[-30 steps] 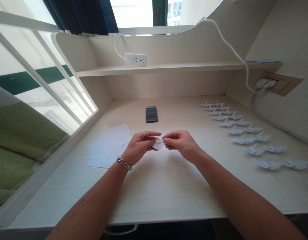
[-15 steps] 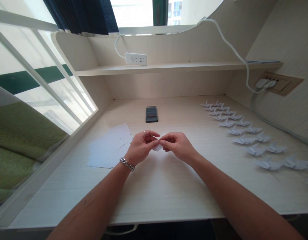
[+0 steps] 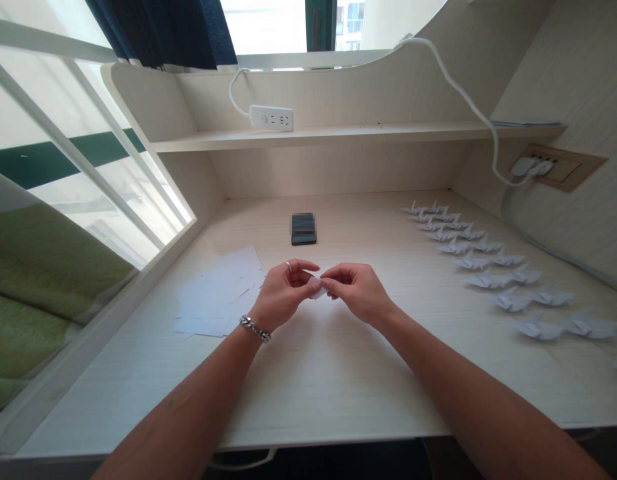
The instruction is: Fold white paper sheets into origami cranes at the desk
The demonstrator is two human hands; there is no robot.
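Observation:
A small folded piece of white paper [image 3: 316,288] is pinched between my two hands above the middle of the desk. My left hand [image 3: 287,288], with a ring and a chain bracelet at the wrist, grips its left side between thumb and fingers. From the other side, my right hand [image 3: 355,288] pinches the paper's right edge with thumb and forefinger. Most of the folds are hidden behind the fingers. White paper sheets [image 3: 215,293] lie in a loose pile left of my left hand. Folded paper cranes [image 3: 498,279] stand in two rows to the right.
A dark phone [image 3: 303,229] lies beyond my hands. On the shelf [image 3: 338,135] at the back rests a white power strip [image 3: 271,118]. A white cable [image 3: 468,100] runs down to a wall socket [image 3: 563,167] at right. White rails border the desk's left side.
The folded paper has turned and risen slightly between my fingers, with less of it showing below the thumbs. My right hand has shifted a little; the rest stays put.

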